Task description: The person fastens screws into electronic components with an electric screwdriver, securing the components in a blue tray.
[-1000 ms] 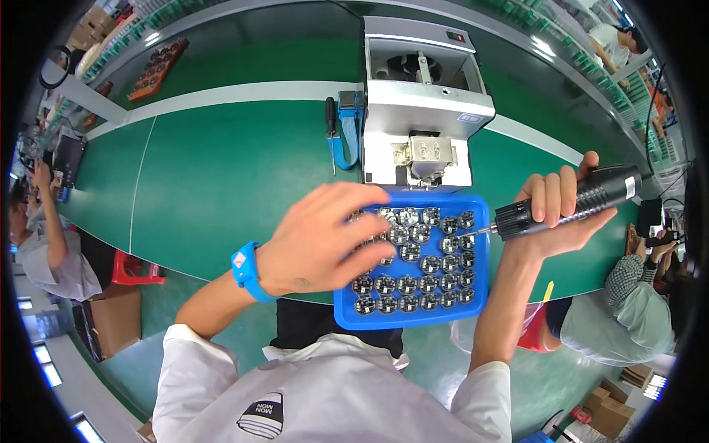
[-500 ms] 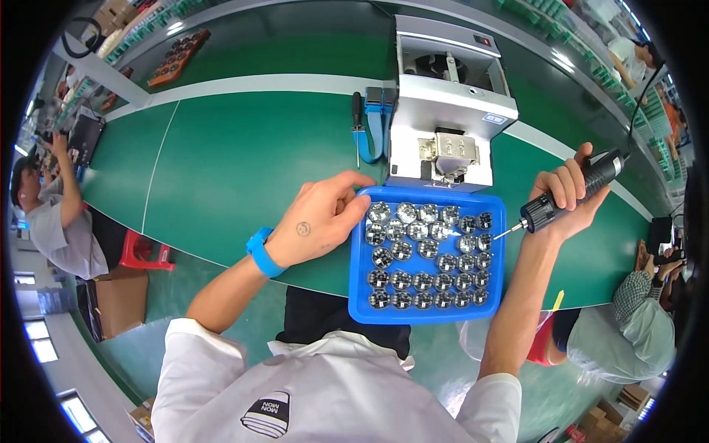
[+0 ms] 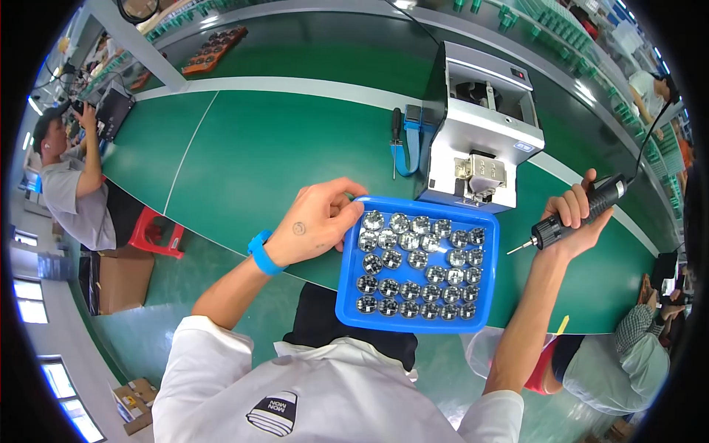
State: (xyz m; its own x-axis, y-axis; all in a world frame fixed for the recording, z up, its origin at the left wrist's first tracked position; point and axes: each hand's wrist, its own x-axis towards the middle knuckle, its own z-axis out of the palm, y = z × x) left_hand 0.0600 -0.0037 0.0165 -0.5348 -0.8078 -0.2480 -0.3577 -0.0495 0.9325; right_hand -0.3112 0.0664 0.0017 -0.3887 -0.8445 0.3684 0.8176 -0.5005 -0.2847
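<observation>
A blue tray (image 3: 491, 269) lies at the near edge of the green bench, its front side sticking out over it. Rows of small round parts with shiny, dark-and-silver faces (image 3: 418, 259) fill it, with a few gaps between them. My left hand (image 3: 314, 225) is closed at the tray's far left corner, thumb on the rim; some of its fingertips are hidden. My right hand (image 3: 576, 218) is wrapped round a black electric screwdriver (image 3: 587, 210) right of the tray. Its thin bit points left and down, apart from the parts.
Beyond the tray stands a silver screw-feeder-like machine (image 3: 476, 140). A black-handled screwdriver (image 3: 396, 136) and a blue strap (image 3: 410, 140) lie left of it. An orange tray (image 3: 214, 50) sits far left on the back shelf. One person (image 3: 77, 177) sits at left, another (image 3: 617, 362) at right.
The tray has slid left and nearer to me, away from the machine, with my left hand at its corner. The electric screwdriver's bit has moved off the tray's right side. My view has shifted.
</observation>
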